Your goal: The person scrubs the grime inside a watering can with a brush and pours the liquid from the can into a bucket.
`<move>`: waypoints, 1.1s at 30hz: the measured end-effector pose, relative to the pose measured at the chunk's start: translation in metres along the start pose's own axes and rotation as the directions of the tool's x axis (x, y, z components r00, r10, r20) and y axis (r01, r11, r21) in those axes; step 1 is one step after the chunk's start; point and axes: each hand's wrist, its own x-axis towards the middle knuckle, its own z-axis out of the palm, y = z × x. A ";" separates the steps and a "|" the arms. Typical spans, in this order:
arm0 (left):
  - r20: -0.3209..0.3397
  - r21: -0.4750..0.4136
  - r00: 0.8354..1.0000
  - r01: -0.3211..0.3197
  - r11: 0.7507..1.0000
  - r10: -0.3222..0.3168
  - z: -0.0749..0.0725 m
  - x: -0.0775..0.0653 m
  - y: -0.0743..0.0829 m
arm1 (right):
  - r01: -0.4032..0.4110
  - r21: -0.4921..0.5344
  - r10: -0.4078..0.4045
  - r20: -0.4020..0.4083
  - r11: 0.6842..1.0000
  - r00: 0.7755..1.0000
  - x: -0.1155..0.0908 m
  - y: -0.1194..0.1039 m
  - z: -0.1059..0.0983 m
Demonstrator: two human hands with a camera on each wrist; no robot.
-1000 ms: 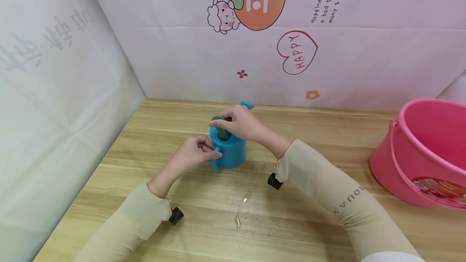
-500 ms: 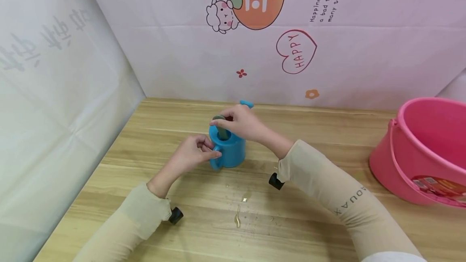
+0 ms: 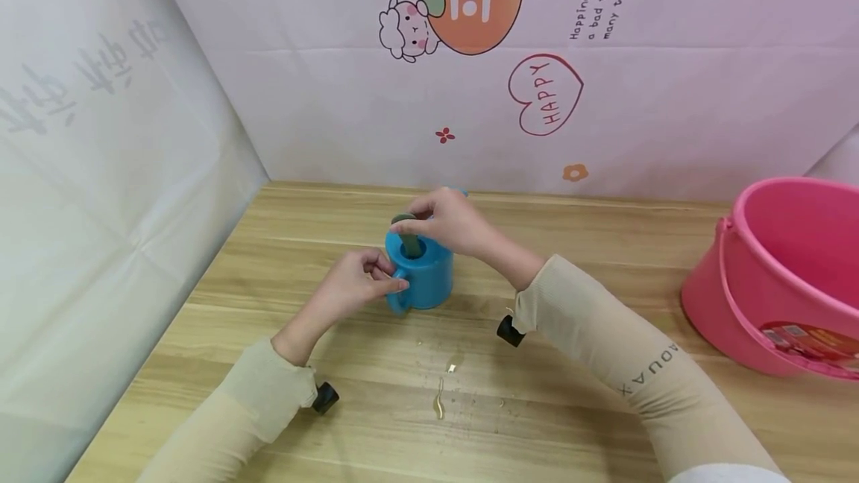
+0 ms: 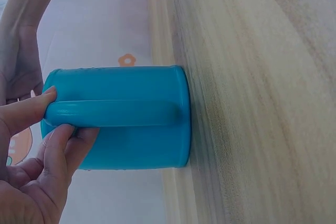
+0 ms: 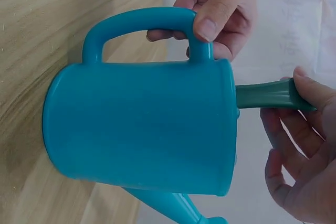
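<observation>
A blue toy watering can (image 3: 432, 285) stands upright on the wooden table. My left hand (image 3: 352, 285) pinches the upper part of its loop handle (image 4: 113, 113) between thumb and fingers. Over the can's top opening, my right hand (image 3: 456, 222) pinches the end of a dark green handle (image 5: 265, 94) that sticks up out of the can. Whatever lies at the green handle's lower end is hidden inside. The can's spout (image 5: 168, 203) points away from the left hand, and in the head view the right hand covers most of it.
At the right stands a pink bucket (image 3: 731, 304) with its bail hanging down the side. Small puddles of water (image 3: 439, 401) lie on the table in front of the can. A white printed sheet (image 3: 322, 110) rises behind the table, another at the left.
My right hand has shifted slightly back and right at the green handle, now hiding more of the spout. The left hand and the watering can have stayed in place.
</observation>
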 end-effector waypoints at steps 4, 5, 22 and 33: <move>-0.001 0.002 1.000 -0.001 1.000 0.001 -0.001 0.000 0.000 | 0.008 0.046 -0.006 -0.027 0.999 1.000 0.001 -0.001 0.000; -0.001 0.001 1.000 -0.001 1.000 0.001 -0.001 0.000 0.000 | 0.009 0.061 -0.006 -0.043 0.998 0.999 0.001 -0.001 0.000; -0.007 0.000 1.000 -0.016 1.000 0.016 -0.001 0.000 -0.001 | 0.098 0.101 -0.090 -0.081 0.990 0.993 0.003 0.003 0.004; -0.009 0.003 0.999 -0.031 1.000 0.031 -0.001 0.001 -0.002 | 0.098 0.083 -0.088 -0.112 0.992 0.990 0.003 0.004 0.005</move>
